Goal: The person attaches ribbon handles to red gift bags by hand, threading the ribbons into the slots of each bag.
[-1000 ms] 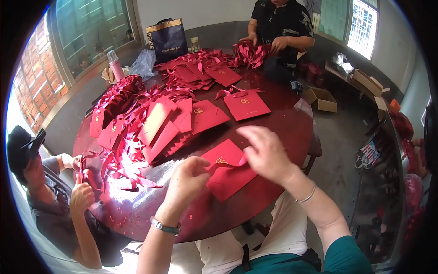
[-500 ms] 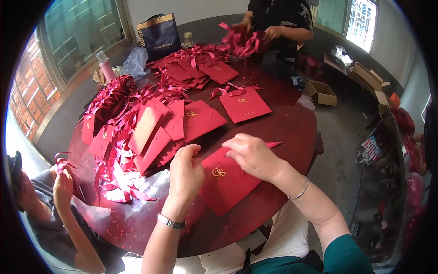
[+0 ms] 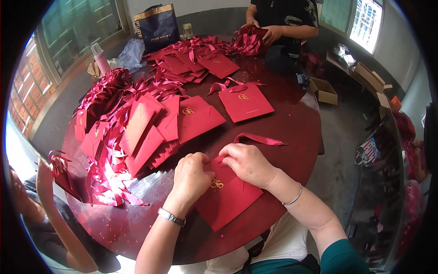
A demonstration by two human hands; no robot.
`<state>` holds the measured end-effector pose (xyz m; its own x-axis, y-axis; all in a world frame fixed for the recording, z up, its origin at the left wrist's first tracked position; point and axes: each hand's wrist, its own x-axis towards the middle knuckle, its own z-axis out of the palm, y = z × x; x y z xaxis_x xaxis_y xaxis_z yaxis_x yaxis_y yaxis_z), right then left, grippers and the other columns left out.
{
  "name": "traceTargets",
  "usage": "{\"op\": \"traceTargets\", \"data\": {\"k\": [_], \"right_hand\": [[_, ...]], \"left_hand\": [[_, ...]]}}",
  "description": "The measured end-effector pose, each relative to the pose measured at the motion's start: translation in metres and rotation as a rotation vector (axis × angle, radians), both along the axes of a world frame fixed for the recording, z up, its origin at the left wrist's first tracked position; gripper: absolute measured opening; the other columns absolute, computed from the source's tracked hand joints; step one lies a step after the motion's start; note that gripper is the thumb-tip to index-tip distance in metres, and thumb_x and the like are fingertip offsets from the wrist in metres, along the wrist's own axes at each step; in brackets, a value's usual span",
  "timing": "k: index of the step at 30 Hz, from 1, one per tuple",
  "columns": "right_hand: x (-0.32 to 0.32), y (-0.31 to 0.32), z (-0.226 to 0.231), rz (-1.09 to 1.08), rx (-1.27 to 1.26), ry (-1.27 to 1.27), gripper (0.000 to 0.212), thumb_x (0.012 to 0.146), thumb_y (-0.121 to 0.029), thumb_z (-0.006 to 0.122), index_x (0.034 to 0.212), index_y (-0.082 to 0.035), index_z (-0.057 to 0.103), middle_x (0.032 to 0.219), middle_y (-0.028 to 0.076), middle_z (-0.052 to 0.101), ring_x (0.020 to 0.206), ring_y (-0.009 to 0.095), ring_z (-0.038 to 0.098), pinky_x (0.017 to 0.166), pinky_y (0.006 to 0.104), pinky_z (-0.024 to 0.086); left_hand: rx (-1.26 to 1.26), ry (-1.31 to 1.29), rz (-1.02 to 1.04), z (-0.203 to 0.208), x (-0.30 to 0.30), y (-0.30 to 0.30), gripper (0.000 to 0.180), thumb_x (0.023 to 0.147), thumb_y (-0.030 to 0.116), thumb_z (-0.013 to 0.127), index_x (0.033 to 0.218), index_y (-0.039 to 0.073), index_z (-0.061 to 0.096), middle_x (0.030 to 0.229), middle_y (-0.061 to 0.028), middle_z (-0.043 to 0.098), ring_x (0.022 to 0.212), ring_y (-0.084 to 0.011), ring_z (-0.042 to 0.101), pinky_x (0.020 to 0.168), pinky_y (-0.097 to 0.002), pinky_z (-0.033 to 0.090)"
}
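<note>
A flat red paper gift bag with a gold emblem lies on the table in front of me. My left hand is closed at its upper left edge, thumb and fingers pinching there. Beside it, my right hand pinches at the bag's top edge, where a red ribbon curves out from behind the knuckles. The fingertips partly hide the ribbon and the edge. Just beyond lies another red gift bag with ribbon at its top.
Overlapping red bags and a heap of ribbons cover the left of the round table. Across it, a person handles a ribbon bunch; at left, another person holds a bag. A pink bottle stands far left.
My hands have come closer together at the bag's top edge, and the bag has shifted slightly nearer. The person across has lowered the ribbon bunch to the table.
</note>
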<state>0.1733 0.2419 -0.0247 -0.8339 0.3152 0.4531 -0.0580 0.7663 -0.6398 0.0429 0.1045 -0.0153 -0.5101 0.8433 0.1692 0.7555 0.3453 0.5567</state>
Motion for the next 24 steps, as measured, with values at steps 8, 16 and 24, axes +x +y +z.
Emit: {"op": "traceTargets", "data": {"k": [8, 16, 24], "right_hand": [[0.004, -0.014, 0.02, 0.05, 0.037, 0.043, 0.009, 0.082, -0.004, 0.067, 0.091, -0.001, 0.064, 0.084, 0.013, 0.066, 0.077, 0.028, 0.065, 0.07, 0.0363, 0.052], [-0.017, -0.05, 0.037, 0.14, 0.257, -0.013, 0.006, 0.081, -0.011, 0.067, 0.081, -0.005, 0.063, 0.075, 0.008, 0.064, 0.068, 0.026, 0.064, 0.058, 0.0359, 0.051], [-0.035, -0.066, 0.02, 0.133, 0.345, 0.125, 0.009, 0.074, -0.007, 0.071, 0.077, -0.006, 0.063, 0.069, 0.008, 0.063, 0.059, 0.024, 0.062, 0.051, 0.0339, 0.05]], "left_hand": [[-0.06, -0.248, 0.06, 0.028, -0.001, -0.027, 0.034, 0.07, 0.002, 0.076, 0.102, -0.001, 0.063, 0.077, -0.0088, 0.059, 0.072, -0.0166, 0.058, 0.067, -0.0318, 0.049], [0.149, -0.721, 0.032, 0.014, -0.01, -0.069, 0.028, 0.079, -0.011, 0.063, 0.106, -0.004, 0.06, 0.093, -0.0041, 0.064, 0.085, -0.0102, 0.061, 0.076, -0.0241, 0.052], [0.169, -0.745, 0.07, 0.013, -0.022, -0.082, 0.03, 0.075, -0.003, 0.067, 0.104, -0.004, 0.063, 0.096, -0.0111, 0.069, 0.091, -0.0145, 0.064, 0.082, -0.0287, 0.051]]}}
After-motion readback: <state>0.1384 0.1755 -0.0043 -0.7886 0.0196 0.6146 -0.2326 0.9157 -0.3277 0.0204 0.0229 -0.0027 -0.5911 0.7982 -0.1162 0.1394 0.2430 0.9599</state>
